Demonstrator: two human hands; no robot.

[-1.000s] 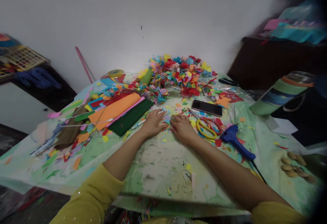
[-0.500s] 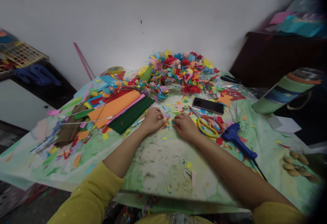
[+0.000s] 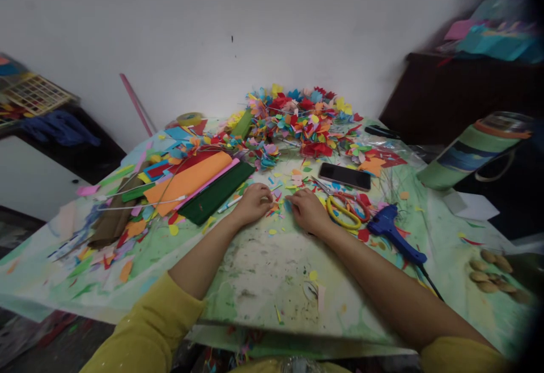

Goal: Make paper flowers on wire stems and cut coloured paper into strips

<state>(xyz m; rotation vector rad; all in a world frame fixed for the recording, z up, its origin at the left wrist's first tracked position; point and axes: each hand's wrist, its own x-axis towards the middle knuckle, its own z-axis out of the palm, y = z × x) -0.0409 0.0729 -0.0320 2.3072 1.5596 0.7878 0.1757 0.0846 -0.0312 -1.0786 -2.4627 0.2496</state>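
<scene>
Paper scraps, flat, multicoloured, between left hand and right hand

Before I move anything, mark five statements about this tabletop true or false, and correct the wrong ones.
1. The left hand touches the right hand. False: a gap with paper scraps separates them.
2. The scissors lie between the right hand and the glue gun. True.
3. The glue gun is yellow. False: it is blue.
4. The phone has a dark screen. True.
5. The bottle is at the far left. False: it is at the right.
</scene>
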